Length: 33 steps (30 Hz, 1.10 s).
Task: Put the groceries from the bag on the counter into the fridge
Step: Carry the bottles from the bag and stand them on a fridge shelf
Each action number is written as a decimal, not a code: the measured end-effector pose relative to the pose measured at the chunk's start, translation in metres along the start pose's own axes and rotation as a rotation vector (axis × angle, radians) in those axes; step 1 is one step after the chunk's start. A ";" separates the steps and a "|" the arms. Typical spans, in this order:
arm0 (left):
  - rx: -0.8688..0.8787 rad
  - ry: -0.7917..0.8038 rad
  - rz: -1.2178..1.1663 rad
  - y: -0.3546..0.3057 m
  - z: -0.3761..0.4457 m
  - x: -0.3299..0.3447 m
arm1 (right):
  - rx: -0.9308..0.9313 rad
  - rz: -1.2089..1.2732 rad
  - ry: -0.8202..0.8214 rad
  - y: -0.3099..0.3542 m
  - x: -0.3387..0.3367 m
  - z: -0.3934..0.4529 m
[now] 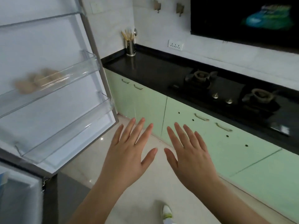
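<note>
The fridge door (53, 88) stands swung wide open at the left, its white inner face showing three clear plastic shelves. On the middle shelf (68, 78) lie a few blurred tan, rounded groceries (32, 81), towards its left end. The black counter (148, 70) runs along the far right.

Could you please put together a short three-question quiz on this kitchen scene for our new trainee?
1. True or false: the fridge door stands open.
2. What does each hand hold: the left hand and the right hand?
3. Which door shelf holds the brownish items: A the top, B the middle, C the bottom?

Key
1. True.
2. Nothing; both are held out with fingers spread, no grip on anything.
3. B, the middle shelf.
</note>
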State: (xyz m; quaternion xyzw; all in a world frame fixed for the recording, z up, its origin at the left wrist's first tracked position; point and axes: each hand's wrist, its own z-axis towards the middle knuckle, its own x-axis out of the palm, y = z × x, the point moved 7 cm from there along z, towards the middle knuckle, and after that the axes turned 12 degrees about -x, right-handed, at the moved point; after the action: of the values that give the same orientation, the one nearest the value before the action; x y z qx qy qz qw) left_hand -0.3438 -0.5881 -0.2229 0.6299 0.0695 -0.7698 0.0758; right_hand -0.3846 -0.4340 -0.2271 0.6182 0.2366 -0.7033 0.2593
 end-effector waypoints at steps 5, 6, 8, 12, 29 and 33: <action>0.179 0.029 -0.078 -0.060 -0.004 0.006 | 0.168 -0.036 -0.009 -0.032 -0.007 -0.059; 0.216 0.034 -0.095 -0.073 -0.006 0.005 | 0.210 -0.047 -0.009 -0.040 -0.009 -0.072; 0.293 0.031 -0.118 -0.100 -0.011 0.002 | 0.292 -0.059 -0.005 -0.058 -0.013 -0.099; 0.436 0.045 -0.129 -0.155 -0.020 0.000 | 0.435 -0.069 -0.012 -0.085 -0.020 -0.149; 0.894 0.091 -0.190 -0.460 -0.135 -0.021 | 0.922 -0.062 -0.049 -0.225 -0.045 -0.434; 0.905 0.133 -0.181 -0.504 -0.153 -0.014 | 0.951 -0.030 -0.062 -0.251 -0.049 -0.475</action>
State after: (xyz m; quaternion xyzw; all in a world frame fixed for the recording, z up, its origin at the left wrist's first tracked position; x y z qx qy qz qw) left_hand -0.2969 -0.0637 -0.2337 0.6390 -0.2141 -0.6842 -0.2787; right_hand -0.1899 0.0687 -0.2344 0.6436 -0.1104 -0.7553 -0.0556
